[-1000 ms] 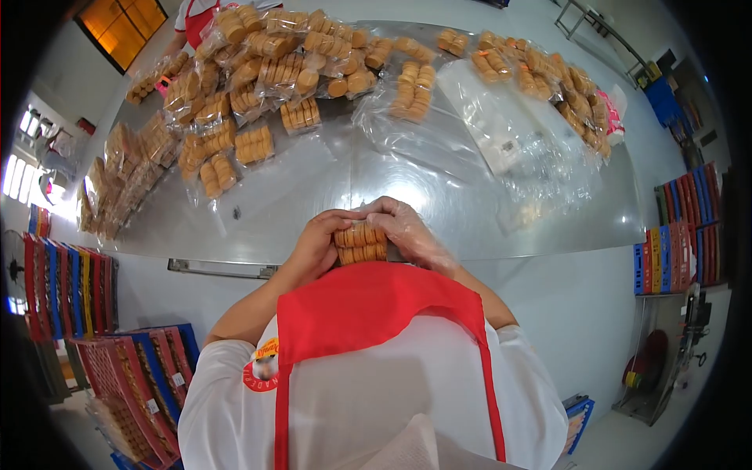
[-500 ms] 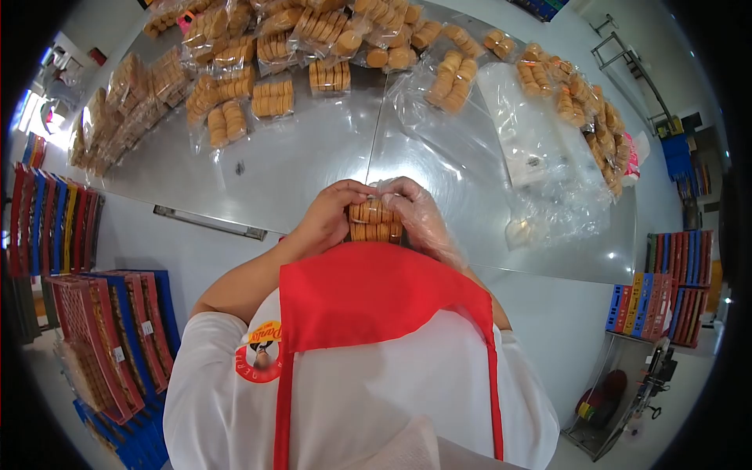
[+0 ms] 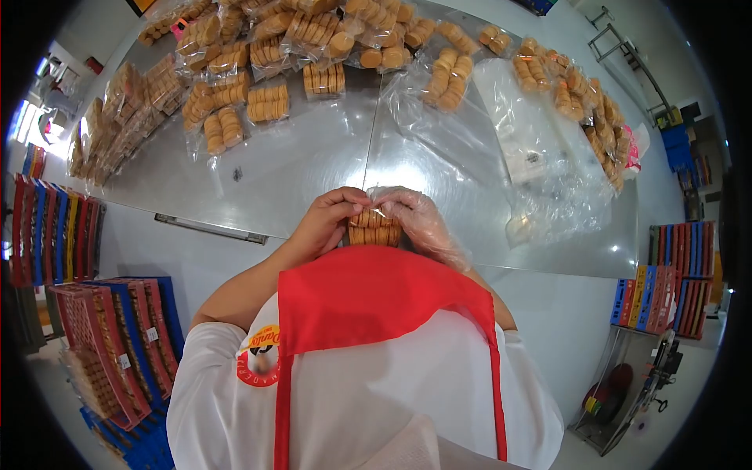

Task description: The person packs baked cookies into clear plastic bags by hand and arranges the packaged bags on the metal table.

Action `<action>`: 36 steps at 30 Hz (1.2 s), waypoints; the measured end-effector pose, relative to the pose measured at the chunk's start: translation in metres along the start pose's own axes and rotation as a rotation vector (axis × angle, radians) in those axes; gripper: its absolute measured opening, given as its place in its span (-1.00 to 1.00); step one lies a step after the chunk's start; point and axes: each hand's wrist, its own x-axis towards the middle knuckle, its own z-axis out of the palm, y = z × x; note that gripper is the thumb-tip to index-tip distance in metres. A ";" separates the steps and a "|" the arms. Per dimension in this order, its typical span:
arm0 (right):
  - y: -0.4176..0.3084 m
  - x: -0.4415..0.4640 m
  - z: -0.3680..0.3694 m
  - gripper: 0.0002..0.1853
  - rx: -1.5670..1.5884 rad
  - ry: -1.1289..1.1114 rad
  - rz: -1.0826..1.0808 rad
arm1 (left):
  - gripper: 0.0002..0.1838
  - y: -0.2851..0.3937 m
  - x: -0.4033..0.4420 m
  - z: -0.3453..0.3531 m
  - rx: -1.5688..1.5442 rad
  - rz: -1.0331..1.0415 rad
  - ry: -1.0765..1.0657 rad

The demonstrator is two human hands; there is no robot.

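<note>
Close to my red apron, at the near edge of the steel table [image 3: 290, 168], is a clear bag of round biscuits [image 3: 374, 233] stacked in rows. My left hand [image 3: 333, 215], bare, pinches the bag's far end with thumb and fingertips. On the other side my right hand [image 3: 411, 215], in a clear plastic glove, grips the same end, its fingers bent over the plastic. The two hands nearly meet above the biscuits. The bag's lower part is partly hidden by the apron.
Many bagged biscuits [image 3: 321, 35] pile up along the table's far side, with more at the left [image 3: 129, 110] and right. Flat clear plastic bags [image 3: 540, 157] lie on the right. Crates of biscuits [image 3: 110, 337] stand at the lower left, and stacked crates [image 3: 666, 270] at the right.
Both hands have shifted slightly, the fingers coming lower over the bag's far end. The bag stays between them. The view has tilted slightly.
</note>
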 end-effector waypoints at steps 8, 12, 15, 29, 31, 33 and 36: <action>0.007 -0.006 -0.006 -0.81 -0.200 -0.095 -0.252 | -0.87 -0.010 -0.003 -0.007 0.530 0.240 -0.064; 0.017 -0.004 -0.010 -0.81 -0.252 -0.081 -0.292 | -0.87 -0.009 -0.005 -0.005 0.545 0.241 -0.013; 0.016 -0.007 -0.008 -0.82 -0.229 -0.072 -0.312 | -0.88 -0.006 -0.007 -0.004 0.466 0.205 -0.052; -0.006 -0.019 -0.014 -0.61 -0.763 -0.084 -0.517 | -0.88 0.003 0.008 -0.014 0.776 0.231 -0.192; -0.046 -0.031 0.000 -0.41 -0.914 -0.054 -0.281 | -0.88 -0.001 0.023 -0.012 0.759 0.253 -0.158; -0.056 -0.035 0.010 -0.20 -1.003 0.023 -0.170 | -0.87 0.002 0.038 0.003 0.724 0.111 -0.134; -0.055 -0.039 0.021 0.07 -1.064 0.199 -0.169 | -0.85 -0.001 0.061 0.040 0.700 0.015 -0.126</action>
